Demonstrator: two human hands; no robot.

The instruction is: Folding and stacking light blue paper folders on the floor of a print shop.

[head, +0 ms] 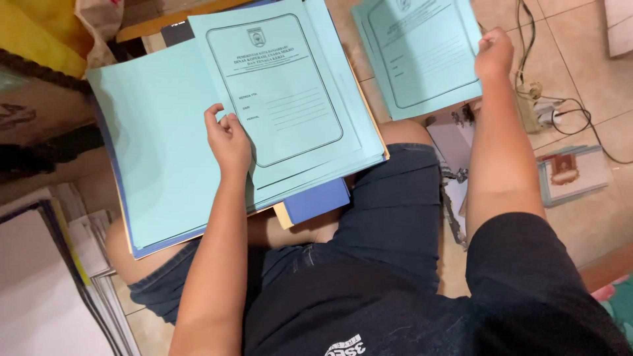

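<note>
Right grip on upright folder

Pale turquoise folders are showing black printed frames at 12 o'clock; another is lying at 1 o'clock. A blue folder is peeking below. Yellow cloth is sitting at 10 o'clock.

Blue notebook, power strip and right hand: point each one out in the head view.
blue notebook [318, 201]: head view, on its exposed cover below the folders.
power strip [529, 105]: head view, on its body on the tiled floor.
right hand [493, 54]: head view, on the back of the hand.
</note>
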